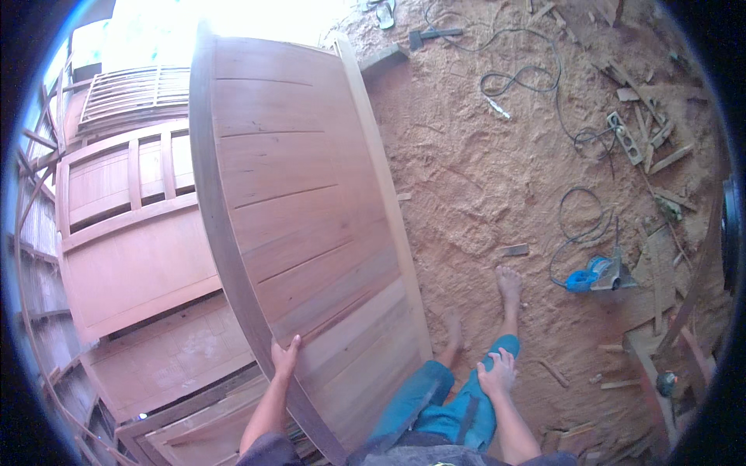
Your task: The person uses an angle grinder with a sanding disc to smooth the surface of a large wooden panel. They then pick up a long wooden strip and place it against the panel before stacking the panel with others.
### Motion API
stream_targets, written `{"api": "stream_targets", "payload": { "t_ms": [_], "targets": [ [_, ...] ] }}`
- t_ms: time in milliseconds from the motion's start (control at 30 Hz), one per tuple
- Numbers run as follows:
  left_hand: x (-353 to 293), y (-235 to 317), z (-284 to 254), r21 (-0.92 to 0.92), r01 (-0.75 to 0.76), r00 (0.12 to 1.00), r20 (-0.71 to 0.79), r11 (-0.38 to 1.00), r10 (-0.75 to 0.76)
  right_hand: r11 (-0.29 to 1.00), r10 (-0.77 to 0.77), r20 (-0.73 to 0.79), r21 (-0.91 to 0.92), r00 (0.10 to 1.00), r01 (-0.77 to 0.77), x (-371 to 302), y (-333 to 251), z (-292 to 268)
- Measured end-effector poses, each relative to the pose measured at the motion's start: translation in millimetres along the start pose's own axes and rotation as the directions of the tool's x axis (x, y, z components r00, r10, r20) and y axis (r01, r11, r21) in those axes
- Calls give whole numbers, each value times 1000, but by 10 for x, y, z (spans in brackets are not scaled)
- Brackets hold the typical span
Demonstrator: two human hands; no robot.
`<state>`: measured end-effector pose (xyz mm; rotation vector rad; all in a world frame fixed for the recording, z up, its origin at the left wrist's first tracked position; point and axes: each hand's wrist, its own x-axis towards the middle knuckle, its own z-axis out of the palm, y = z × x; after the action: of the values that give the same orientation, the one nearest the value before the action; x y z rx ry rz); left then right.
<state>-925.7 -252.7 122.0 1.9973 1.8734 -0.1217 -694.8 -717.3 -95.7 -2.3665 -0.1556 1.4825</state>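
Observation:
A large framed wooden panel (311, 194) of reddish-brown boards, with several dark slits across it, stretches away from me left of centre. My left hand (285, 356) grips its left frame rail (225, 210), thumb up on top and the other fingers hidden over the edge. Resting on my teal-trousered leg near the knee is my right hand (497, 374), fingers apart and nothing in it. My bare feet are on the sawdust-covered ground to the right of the panel.
More wooden panels (140, 264) and a slatted frame (136, 97) stand at left. A blue power tool (594, 276), a cable (536, 85), a power strip (624, 138), a hammer-like tool (431, 36) and wood scraps (668, 159) lie on the right. A small flat block (514, 250) lies near my foot.

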Motion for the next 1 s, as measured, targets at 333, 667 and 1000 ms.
{"api": "stream_targets", "payload": {
  "t_ms": [333,667,1000],
  "targets": [
    [-6,-119,-176,-25,99,994,46,995,-97,991,-3,-180,129,984,26,47,406,-483],
    [13,-181,-143,-127,-170,983,46,977,177,993,-69,-138,88,988,82,-2,867,-925],
    [-971,-1486,-203,18,110,969,223,994,-111,907,-29,0,420,1000,26,-52,569,-1200]
  ]
}}
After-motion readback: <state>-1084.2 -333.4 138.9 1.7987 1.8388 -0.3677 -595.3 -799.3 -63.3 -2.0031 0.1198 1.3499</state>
